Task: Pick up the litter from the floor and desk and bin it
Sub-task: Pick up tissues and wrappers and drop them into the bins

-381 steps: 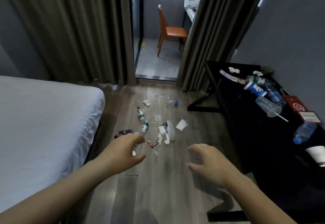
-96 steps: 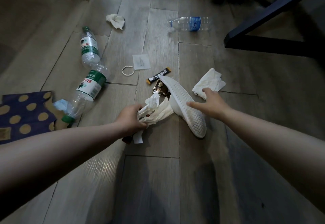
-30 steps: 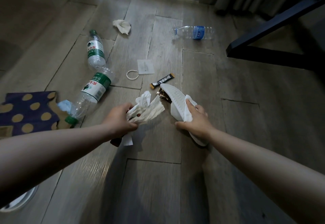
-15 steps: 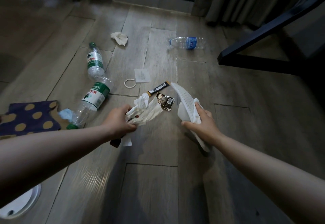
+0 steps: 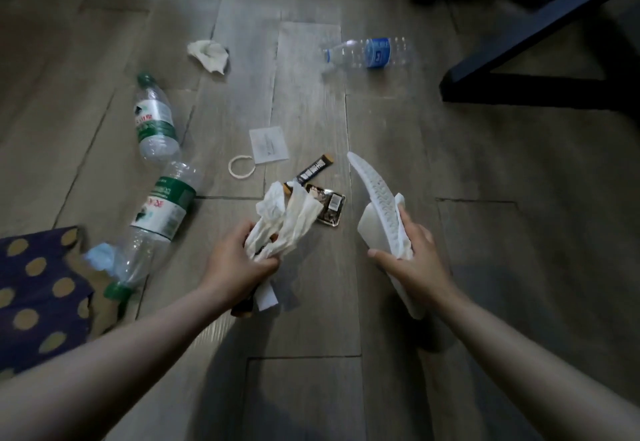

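Head view is showing my left hand (image 5: 239, 267) gripping a bunch of white tissues (image 5: 284, 222), while my right hand (image 5: 412, 260) is holding a white slipper (image 5: 375, 191) with one more tissue (image 5: 401, 205) pinched against it. Three clear bottles are lying on the floor (image 5: 304, 302): a far green-labelled bottle (image 5: 154, 121) and a near green-labelled bottle (image 5: 156, 218) toward its left edge, and a blue-labelled bottle (image 5: 372, 53) toward its far edge; what they are holding I cannot tell. One crumpled tissue (image 5: 209, 56), one paper slip (image 5: 269, 144), one ring (image 5: 241, 167), one stick sachet (image 5: 315, 172) and one dark wrapper (image 5: 329, 208) are lying between them.
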{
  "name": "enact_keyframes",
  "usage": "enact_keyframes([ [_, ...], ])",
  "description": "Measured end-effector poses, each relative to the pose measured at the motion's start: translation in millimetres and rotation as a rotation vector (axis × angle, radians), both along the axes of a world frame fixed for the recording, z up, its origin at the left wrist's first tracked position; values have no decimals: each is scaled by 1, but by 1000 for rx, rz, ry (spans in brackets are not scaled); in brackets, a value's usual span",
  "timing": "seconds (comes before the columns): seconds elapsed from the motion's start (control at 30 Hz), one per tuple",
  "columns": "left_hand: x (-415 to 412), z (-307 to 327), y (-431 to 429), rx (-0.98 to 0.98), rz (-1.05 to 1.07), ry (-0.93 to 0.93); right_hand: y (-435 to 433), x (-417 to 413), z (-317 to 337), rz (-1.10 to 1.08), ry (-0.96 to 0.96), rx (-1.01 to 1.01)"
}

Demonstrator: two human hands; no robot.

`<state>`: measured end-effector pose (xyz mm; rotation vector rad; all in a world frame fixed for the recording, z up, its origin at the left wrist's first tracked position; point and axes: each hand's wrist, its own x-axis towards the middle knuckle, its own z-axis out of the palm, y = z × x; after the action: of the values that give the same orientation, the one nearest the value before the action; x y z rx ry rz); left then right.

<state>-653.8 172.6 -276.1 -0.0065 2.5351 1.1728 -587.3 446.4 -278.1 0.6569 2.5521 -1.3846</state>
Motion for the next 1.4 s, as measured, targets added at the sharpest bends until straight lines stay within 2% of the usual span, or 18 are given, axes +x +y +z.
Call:
enact_keyframes([
  [0.27,50,42,2,36,107,-54,-40,55,38,-114,-37,-122],
  [0.5,64,153,-12,24,132,-55,-64,62,139,-190,-47,-140],
  [0.7,60,303,-13,71,143,-35,-65,57,289,-210,-39,-161],
  [1.0,76,555,8,165,130,34,-67,62,562,-210,86,-144],
  [1.2,90,708,24,284,104,149,-54,64,736,-248,251,-173],
  [1.4,91,832,23,408,51,235,-68,95,874,-305,501,-195],
])
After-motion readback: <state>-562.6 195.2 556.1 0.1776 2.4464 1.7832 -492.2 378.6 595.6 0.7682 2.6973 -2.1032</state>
